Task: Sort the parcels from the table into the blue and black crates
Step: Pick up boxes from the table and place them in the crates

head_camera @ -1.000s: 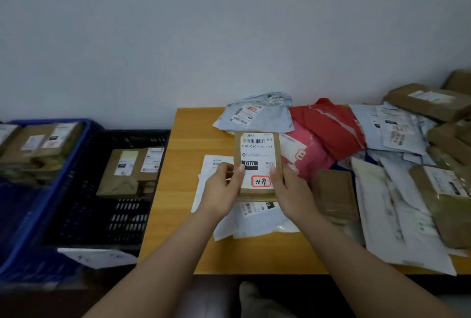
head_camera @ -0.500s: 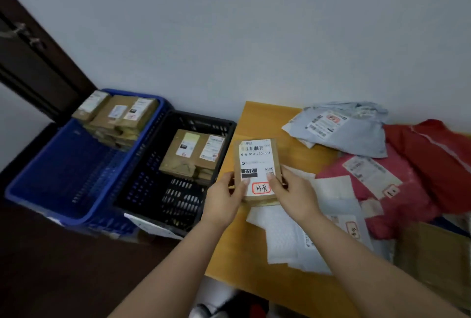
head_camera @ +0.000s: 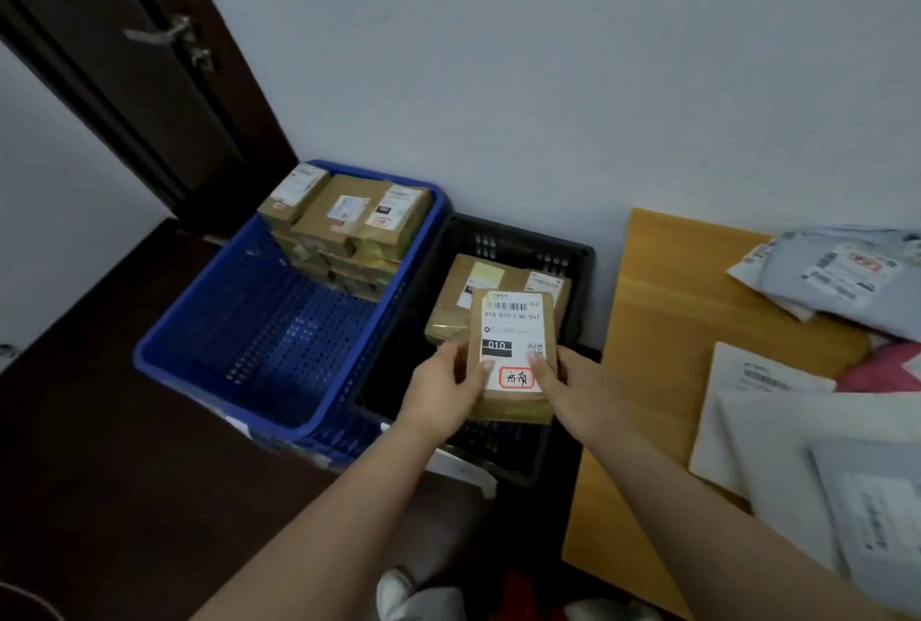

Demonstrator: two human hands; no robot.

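Observation:
A small brown cardboard parcel (head_camera: 513,321) with a white label and a red stamp hangs above the black crate (head_camera: 503,234). My left hand (head_camera: 443,389) grips its left edge and my right hand (head_camera: 573,391) grips its right edge, thumbs on the label. Inside the black crate lies a stack of brown parcels (head_camera: 463,291), partly hidden behind the held one. The blue crate (head_camera: 209,321) stands to the left, with several brown boxes (head_camera: 349,222) stacked at its far end.
The wooden table (head_camera: 658,321) at the right carries grey mailers (head_camera: 837,271), white envelopes (head_camera: 762,421) and a pink bag (head_camera: 892,371). A dark door with a metal handle (head_camera: 169,35) stands at the back left. The floor is dark.
Both hands have carried the parcel left, off the table and over the black crate. The view has swung left, bringing the door and both crates into full sight.

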